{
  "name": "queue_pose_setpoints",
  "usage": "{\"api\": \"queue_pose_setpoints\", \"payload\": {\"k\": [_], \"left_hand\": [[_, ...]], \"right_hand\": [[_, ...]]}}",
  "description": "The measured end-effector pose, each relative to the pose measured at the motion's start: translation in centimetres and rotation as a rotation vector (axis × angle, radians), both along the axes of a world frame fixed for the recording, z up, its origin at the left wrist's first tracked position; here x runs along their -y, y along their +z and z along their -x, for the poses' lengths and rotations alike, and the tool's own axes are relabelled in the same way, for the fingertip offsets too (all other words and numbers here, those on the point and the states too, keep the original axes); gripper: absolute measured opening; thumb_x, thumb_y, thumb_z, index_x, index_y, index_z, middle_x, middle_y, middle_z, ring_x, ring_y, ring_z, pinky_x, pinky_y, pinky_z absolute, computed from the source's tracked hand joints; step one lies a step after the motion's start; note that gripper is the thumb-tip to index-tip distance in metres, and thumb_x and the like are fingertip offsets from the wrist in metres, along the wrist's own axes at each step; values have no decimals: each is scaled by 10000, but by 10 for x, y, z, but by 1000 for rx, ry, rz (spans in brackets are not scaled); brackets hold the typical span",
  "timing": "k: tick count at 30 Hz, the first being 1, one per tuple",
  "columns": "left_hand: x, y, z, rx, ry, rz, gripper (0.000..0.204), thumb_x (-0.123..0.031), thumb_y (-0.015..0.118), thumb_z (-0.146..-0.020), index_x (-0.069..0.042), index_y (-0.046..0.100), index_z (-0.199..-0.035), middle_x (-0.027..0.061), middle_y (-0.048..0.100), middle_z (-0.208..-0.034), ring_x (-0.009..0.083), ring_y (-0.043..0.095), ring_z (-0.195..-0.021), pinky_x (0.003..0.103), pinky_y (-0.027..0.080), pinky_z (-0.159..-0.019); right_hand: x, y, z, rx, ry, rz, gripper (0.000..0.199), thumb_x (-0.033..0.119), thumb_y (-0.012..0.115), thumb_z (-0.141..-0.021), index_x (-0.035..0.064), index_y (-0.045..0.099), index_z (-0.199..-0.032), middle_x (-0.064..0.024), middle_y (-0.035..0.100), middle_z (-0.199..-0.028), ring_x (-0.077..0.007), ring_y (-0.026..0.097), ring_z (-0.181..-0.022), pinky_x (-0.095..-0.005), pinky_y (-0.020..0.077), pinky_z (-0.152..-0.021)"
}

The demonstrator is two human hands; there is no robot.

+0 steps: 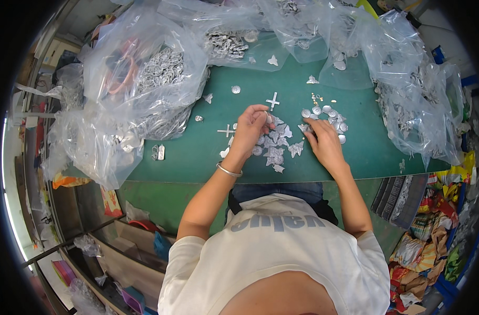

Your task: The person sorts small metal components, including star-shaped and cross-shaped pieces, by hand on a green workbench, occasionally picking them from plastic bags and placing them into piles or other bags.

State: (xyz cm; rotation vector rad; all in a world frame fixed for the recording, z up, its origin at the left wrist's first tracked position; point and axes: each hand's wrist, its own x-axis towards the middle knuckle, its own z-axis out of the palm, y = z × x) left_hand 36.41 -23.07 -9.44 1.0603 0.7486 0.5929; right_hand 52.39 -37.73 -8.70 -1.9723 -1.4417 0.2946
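My left hand (250,128), with a metal bangle (229,170) on its wrist, is closed in a pinch on a small silver metal piece (268,117); the fingers hide most of its shape. Just beneath lies a pile of flat silver metal charms (274,140), some butterfly-like, some round. My right hand (325,140) rests palm down on the green tabletop, thumb and fingers apart, its fingertips beside a silver piece (303,127). Round silver discs (332,113) are clustered past that hand. One silver cross (273,100) lies beyond my left hand, another cross (227,130) to its left.
Clear plastic bags (163,79) of silver metal parts crowd the table's left side; more bags (407,105) line the back and right. Tiny gold-coloured bits (316,98) lie beyond the discs. A wooden drawer unit (124,252) stands lower left, crumpled packaging (418,252) lower right.
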Motion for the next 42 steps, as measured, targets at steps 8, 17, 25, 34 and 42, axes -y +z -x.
{"api": "queue_pose_setpoints", "payload": {"k": [8,17,25,34,42], "left_hand": [[22,11,-1,-504,-300,-1064,321,-183,726,-739,-58,610,-1011,99,518,-804,250,567,-678,343,447,-582],[25,5,-13,-662,-515,-1350,188,-172,644,-796,-60,613,-944,114,540,-845,318,603,-656,403,483,-567],[0,-10,-11,-88,-271,141,157,-178,538,-894,-31,572,-849,30,537,-695,138,510,-536,253,374,-441],[-2,3,0,-305,-249,-392,188,-167,614,-852,6,591,-921,68,617,-782,144,547,-605,249,432,-496],[-2,14,-9,-726,-468,-1147,448,-257,755,-692,-41,564,-1036,166,634,-904,367,613,-777,431,484,-665]], "right_hand": [[15,7,-15,301,-251,32,235,91,707,-700,43,619,-913,-86,555,-907,-274,503,-877,-382,381,-739],[-7,-8,-2,346,54,-70,194,135,728,-681,37,636,-822,-56,535,-873,-238,491,-868,-363,363,-728],[1,-3,-5,253,71,-70,264,171,749,-660,36,632,-854,-59,538,-898,-244,489,-888,-366,359,-747],[5,1,0,229,82,34,308,127,719,-683,23,602,-948,-73,527,-924,-257,488,-903,-366,375,-757],[2,-7,-7,106,-31,-173,154,29,530,-841,14,594,-981,-133,561,-804,-280,552,-748,-363,451,-702]]}}
